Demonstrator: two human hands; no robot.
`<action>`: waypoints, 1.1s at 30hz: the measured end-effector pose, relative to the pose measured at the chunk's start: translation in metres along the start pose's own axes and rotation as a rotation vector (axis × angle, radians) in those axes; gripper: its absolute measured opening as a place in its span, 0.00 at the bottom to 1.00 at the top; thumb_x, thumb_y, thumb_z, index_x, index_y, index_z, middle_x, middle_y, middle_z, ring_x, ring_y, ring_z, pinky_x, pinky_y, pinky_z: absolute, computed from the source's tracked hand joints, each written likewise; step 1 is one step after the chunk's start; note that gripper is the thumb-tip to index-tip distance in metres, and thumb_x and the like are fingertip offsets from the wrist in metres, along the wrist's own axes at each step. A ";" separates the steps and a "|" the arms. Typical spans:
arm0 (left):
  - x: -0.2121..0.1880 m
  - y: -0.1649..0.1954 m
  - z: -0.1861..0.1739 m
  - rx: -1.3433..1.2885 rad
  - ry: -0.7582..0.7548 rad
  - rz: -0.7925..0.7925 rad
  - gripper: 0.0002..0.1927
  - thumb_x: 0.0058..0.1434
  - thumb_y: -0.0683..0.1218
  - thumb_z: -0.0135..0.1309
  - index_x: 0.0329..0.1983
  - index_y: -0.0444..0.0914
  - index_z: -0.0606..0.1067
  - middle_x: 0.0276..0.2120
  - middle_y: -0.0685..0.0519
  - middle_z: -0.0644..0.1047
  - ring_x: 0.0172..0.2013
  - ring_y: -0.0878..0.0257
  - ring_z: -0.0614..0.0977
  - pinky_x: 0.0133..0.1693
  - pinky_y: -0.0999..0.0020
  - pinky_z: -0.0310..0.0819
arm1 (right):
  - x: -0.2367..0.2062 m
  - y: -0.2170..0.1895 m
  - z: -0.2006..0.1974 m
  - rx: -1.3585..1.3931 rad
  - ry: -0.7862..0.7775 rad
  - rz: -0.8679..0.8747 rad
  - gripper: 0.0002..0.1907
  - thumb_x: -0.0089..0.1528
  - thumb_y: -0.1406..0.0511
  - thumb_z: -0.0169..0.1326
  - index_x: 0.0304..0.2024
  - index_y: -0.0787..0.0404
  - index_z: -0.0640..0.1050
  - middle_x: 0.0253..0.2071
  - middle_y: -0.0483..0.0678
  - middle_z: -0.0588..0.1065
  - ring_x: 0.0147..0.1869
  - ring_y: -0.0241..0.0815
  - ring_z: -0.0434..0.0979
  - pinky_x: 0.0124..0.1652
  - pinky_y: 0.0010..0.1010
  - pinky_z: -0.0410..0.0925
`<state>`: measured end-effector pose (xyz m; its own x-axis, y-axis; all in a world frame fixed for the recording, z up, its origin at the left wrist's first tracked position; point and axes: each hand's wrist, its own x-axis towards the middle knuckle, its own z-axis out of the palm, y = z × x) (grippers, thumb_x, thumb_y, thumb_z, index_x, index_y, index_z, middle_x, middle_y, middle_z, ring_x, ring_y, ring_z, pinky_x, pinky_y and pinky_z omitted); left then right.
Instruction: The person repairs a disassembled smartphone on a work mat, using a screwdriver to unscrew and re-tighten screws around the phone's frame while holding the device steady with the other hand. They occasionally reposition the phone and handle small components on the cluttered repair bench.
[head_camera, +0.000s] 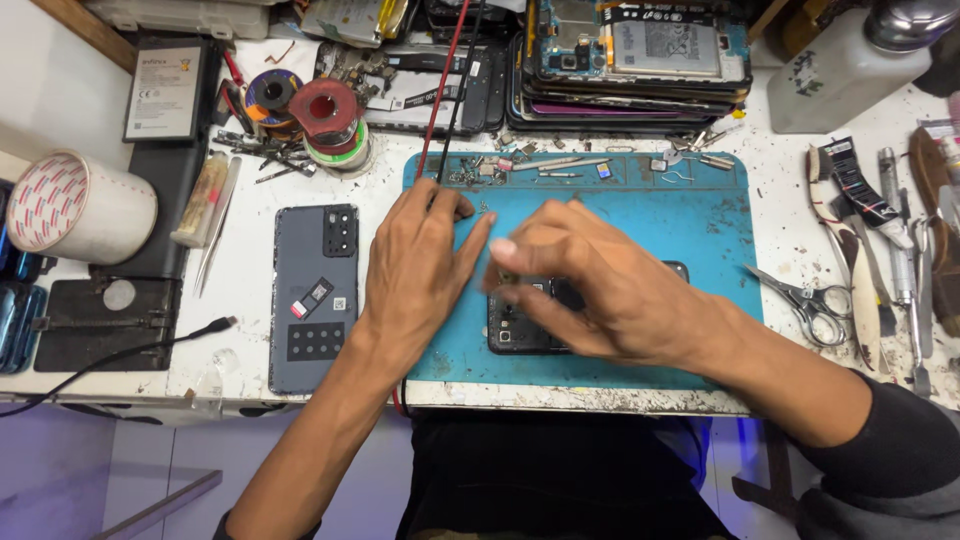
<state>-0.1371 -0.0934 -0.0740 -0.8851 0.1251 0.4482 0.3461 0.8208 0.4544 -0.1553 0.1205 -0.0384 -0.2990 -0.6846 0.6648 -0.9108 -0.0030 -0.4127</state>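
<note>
Left hand lay flat on blue mat, fingers spread, gripping nothing, fingertips near loose screws and red and black wires. Right hand hovered over opened black phone on mat, fingers pinched narrow over phone's upper edge; whether they held small part could not be told. Detached grey back cover lay on bench just left of mat. Scissors sat at mat's right edge. Tape roll stood well apart, far left.
</note>
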 end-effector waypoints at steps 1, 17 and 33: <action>0.000 0.000 0.001 0.001 0.011 -0.018 0.09 0.62 0.43 0.62 0.36 0.32 0.77 0.35 0.43 0.75 0.38 0.44 0.79 0.39 0.50 0.74 | 0.002 -0.001 0.001 -0.011 0.012 -0.020 0.33 0.65 0.69 0.68 0.65 0.53 0.63 0.38 0.43 0.70 0.42 0.41 0.69 0.45 0.40 0.63; -0.003 -0.001 0.006 -0.034 0.029 0.039 0.06 0.66 0.39 0.57 0.40 0.29 0.75 0.38 0.40 0.74 0.38 0.41 0.79 0.40 0.49 0.73 | -0.004 0.003 0.008 -0.075 0.039 -0.004 0.41 0.61 0.64 0.72 0.67 0.49 0.59 0.33 0.41 0.66 0.36 0.40 0.63 0.38 0.38 0.58; -0.007 -0.001 -0.010 -0.209 -0.065 -0.067 0.06 0.69 0.35 0.53 0.42 0.29 0.67 0.36 0.38 0.76 0.39 0.40 0.79 0.41 0.49 0.72 | -0.008 0.001 0.002 -0.005 -0.019 0.047 0.39 0.61 0.69 0.66 0.68 0.51 0.58 0.43 0.45 0.76 0.42 0.44 0.74 0.45 0.40 0.66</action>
<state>-0.1277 -0.1005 -0.0698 -0.9241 0.1154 0.3642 0.3368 0.6962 0.6339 -0.1539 0.1246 -0.0449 -0.3362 -0.6973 0.6331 -0.8973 0.0329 -0.4402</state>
